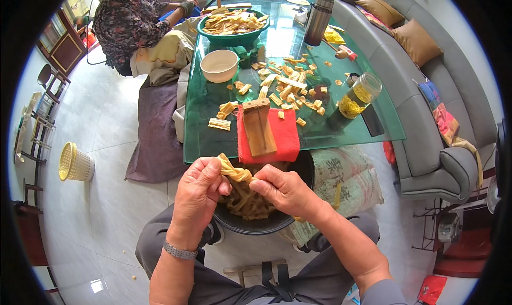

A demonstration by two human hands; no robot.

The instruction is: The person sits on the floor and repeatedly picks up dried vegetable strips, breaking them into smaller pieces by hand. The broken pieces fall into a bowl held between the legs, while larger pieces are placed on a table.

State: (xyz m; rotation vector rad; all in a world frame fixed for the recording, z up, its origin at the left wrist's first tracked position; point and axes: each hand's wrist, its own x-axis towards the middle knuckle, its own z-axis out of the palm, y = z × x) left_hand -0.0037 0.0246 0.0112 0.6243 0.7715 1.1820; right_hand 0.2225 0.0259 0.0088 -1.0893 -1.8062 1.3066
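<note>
Both my hands hold one twisted, yellow-brown fibrous strip point(234, 171) in front of the table. My left hand point(201, 179) pinches its upper left end between thumb and fingers. The other end sits in the grip of my right hand point(282, 189). Below it, a black basin point(256, 228) holds a pile of similar brown strips point(252, 205), partly hidden by my hands. Just beyond, a wooden block with a dark lengthwise groove point(259, 129) rests on a red cloth point(287, 139) at the table's near edge. Short cut pieces point(291, 83) lie scattered behind it.
On the green glass-topped table point(208, 145) are a cream bowl point(219, 66), a heaped green basin point(234, 39), a steel thermos point(319, 21) and a glass jar point(360, 95). Another person point(132, 29) sits at the left. A woven sack point(344, 177) lies right of the black basin.
</note>
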